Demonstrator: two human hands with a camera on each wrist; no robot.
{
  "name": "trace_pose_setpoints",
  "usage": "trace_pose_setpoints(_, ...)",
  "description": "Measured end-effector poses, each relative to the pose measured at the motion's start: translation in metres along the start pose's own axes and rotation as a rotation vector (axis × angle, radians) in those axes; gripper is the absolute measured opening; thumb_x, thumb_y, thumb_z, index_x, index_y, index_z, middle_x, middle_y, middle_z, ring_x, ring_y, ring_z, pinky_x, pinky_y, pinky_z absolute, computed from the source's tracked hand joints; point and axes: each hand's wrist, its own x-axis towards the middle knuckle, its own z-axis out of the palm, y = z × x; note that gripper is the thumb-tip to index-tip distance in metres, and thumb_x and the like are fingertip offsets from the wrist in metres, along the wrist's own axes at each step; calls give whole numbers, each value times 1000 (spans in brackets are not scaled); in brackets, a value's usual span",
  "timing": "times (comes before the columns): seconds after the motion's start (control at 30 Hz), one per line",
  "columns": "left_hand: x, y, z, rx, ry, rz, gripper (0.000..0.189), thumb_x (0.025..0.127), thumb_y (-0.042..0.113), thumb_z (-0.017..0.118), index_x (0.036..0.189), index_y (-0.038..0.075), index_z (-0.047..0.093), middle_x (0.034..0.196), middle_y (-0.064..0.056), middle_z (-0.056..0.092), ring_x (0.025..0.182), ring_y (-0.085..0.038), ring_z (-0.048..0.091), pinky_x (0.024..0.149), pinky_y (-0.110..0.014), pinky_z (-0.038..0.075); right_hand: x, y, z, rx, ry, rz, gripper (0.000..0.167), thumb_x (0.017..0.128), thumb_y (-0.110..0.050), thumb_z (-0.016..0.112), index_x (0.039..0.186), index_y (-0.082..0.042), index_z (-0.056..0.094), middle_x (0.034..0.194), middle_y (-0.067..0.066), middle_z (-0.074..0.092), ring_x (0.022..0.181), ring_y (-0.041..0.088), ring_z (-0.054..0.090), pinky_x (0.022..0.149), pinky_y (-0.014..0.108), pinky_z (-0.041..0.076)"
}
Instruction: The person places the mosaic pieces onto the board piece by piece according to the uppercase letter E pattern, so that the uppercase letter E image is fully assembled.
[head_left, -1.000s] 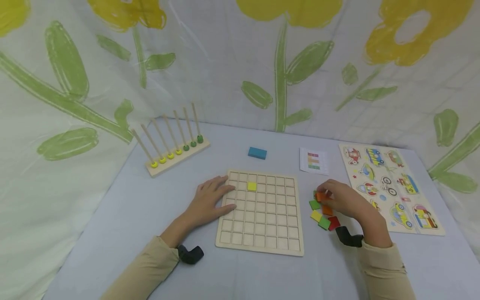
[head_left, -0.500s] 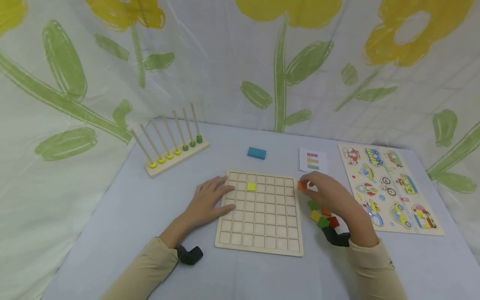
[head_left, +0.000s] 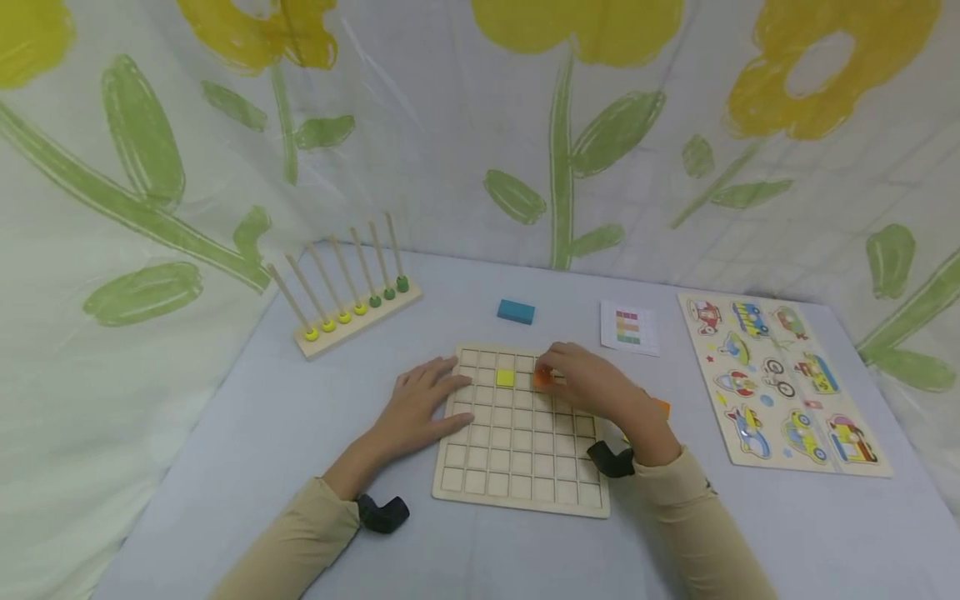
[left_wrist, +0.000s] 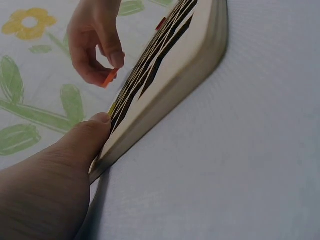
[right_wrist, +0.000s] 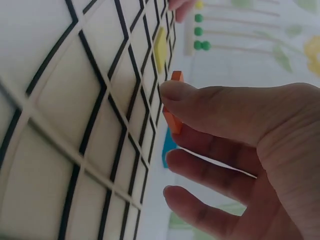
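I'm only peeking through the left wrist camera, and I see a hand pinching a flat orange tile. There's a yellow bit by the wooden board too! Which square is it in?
Observer: The head view shows it's a yellow square tile, third from the left in the second row from the far edge of the pale square wooden grid board.
Child: Ooh! What's past the board?
Observer: A blue rectangular block lies on the pale table beyond its far edge.
Child: And past the left hand?
Observer: A wooden rack with seven upright rods, yellow and green beads low on them.
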Motion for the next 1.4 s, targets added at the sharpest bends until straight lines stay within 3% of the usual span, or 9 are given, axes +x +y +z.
trace_pose_setpoints(0.3, -1, 2, -2, -5, 16, 8, 58, 89, 59, 55, 136, 26, 52, 154, -4, 33, 142, -28, 26, 108, -52, 23, 18, -10, 8, 15, -52, 45, 21, 93, -21, 64, 111, -12, 65, 102, -1, 62, 93, 15, 56, 86, 33, 49)
trace_pose_setpoints(0.57, -1, 2, -3, -10, -12, -12, 59, 89, 61, 54, 137, 27, 51, 155, -2, 31, 143, -26, 24, 111, -51, 21, 19, -13, 12, 16, -60, 62, 24, 92, -24, 66, 113, -13, 65, 104, -3, 62, 94, 13, 55, 88, 32, 49)
trace_pose_setpoints(1.23, -1, 4, -4, -16, 4, 9, 57, 89, 57, 57, 136, 26, 52, 154, -4, 32, 142, -27, 25, 109, -51, 23, 22, -15, 13, 10, -50, 52, 19, 91, -23, 66, 108, -15, 67, 99, -6, 61, 90, 12, 53, 84, 30, 49)
trace_pose_setpoints(1.4, -2, 4, -3, -14, -3, -1, 57, 89, 57, 57, 136, 26, 52, 154, -4, 32, 142, -27, 25, 109, -51, 22, 21, -13, 12, 65, -48, 49, 26, 92, -31, 65, 111, -13, 66, 102, -4, 61, 93, 13, 56, 85, 32, 49)
